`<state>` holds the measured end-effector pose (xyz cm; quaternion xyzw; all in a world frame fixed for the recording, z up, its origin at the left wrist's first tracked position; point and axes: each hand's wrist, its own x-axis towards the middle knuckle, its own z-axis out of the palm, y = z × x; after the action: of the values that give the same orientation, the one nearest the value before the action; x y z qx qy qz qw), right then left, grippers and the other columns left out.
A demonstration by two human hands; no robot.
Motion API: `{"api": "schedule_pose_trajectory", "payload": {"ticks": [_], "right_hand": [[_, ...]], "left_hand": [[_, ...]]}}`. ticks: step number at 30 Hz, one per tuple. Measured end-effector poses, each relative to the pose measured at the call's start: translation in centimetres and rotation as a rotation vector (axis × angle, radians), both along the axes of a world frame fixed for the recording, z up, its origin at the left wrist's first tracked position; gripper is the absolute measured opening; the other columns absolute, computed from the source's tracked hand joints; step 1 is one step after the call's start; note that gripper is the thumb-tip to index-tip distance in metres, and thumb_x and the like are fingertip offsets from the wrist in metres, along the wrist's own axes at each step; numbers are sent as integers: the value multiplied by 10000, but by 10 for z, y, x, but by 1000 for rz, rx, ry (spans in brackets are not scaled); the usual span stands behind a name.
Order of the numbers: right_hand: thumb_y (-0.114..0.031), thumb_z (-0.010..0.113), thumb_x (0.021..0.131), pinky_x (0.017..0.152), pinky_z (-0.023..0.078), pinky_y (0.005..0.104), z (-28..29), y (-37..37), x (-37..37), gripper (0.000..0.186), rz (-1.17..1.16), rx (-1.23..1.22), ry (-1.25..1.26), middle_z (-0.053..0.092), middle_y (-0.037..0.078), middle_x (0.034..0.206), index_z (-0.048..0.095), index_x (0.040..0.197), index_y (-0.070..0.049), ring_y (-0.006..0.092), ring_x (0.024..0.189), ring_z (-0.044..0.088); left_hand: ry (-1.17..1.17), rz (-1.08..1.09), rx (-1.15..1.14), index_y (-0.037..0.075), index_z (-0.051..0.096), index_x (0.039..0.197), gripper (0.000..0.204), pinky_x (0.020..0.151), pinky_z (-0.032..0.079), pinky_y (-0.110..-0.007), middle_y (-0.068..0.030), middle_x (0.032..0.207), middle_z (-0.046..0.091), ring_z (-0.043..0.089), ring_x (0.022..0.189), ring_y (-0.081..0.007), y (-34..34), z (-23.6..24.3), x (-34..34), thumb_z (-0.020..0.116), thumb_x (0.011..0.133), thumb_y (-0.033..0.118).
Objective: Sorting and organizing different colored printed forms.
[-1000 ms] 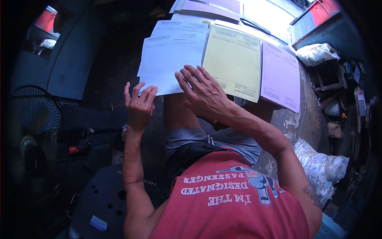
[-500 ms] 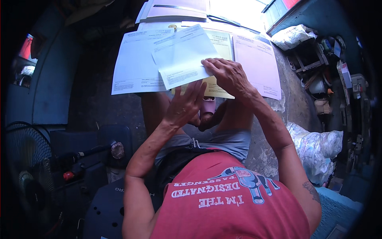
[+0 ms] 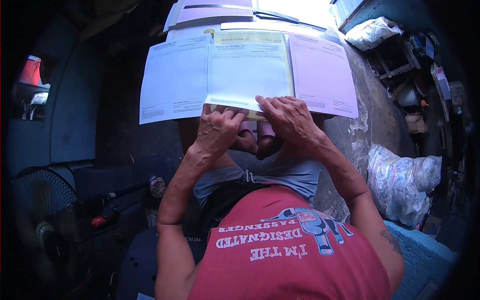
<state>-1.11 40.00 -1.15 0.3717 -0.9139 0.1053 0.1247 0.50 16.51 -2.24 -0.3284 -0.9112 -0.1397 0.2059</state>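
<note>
A white printed form sheet (image 3: 247, 75) lies nearly square over a yellow form (image 3: 273, 37), whose top and right edges show past it. My left hand (image 3: 217, 131) has its fingers curled at the white sheet's lower left corner, which is slightly raised. At the lower right part of the same sheet, my right hand (image 3: 289, 116) grips the near edge with bent fingers. Both thumbs are mostly hidden. A bluish-white form (image 3: 175, 80) lies to the left, and a pink form (image 3: 325, 75) to the right.
Long dark strips (image 3: 275, 16) and more pink paper (image 3: 215, 13) lie at the table's far side. A fan (image 3: 47, 230) stands at the lower left. Wrapped plastic bundles (image 3: 402, 182) and a white sack (image 3: 372, 34) sit on the right.
The white sheet has turned from a tilt to straight and come down over the yellow form. My left hand has moved from beneath its edge to its lower left corner, fingers now curled.
</note>
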Motion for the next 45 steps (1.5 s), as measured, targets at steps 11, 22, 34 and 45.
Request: {"api": "schedule_pose_trajectory", "payload": {"ticks": [11, 22, 34, 45], "right_hand": [[-187, 687, 891, 707, 599, 365, 41, 14, -42, 160, 44, -35, 212, 732, 89, 853, 647, 996, -74, 242, 805, 752], [-70, 676, 881, 817, 610, 357, 50, 155, -49, 228, -105, 158, 433, 754, 84, 1054, 668, 1109, -66, 224, 959, 748], [-78, 628, 916, 933, 555, 432, 17, 161, 43, 300, -242, 85, 108, 729, 133, 1140, 637, 1213, -40, 315, 1054, 712], [20, 585, 935, 868, 578, 415, -7, 180, 40, 332, -303, -42, 143, 728, 156, 1119, 622, 1257, -53, 313, 1018, 729]], "left_hand": [[524, -85, 93, 118, 737, 1105, 273, 986, 440, -519, -31, 1128, 693, 612, 1098, -217, 65, 19, 20, 717, 873, 263], [279, -152, -207, 12, 671, 1245, 481, 1031, 367, -692, -148, 1263, 645, 534, 1264, -293, 174, -41, -25, 675, 901, 349], [114, -260, 223, 109, 752, 866, 130, 888, 472, -484, -14, 888, 715, 656, 935, -211, 163, -30, -29, 764, 787, 211], [148, 252, 13, 99, 648, 1318, 497, 1057, 424, -540, -94, 1330, 656, 576, 1272, -325, -64, -6, 11, 713, 933, 406]]}}
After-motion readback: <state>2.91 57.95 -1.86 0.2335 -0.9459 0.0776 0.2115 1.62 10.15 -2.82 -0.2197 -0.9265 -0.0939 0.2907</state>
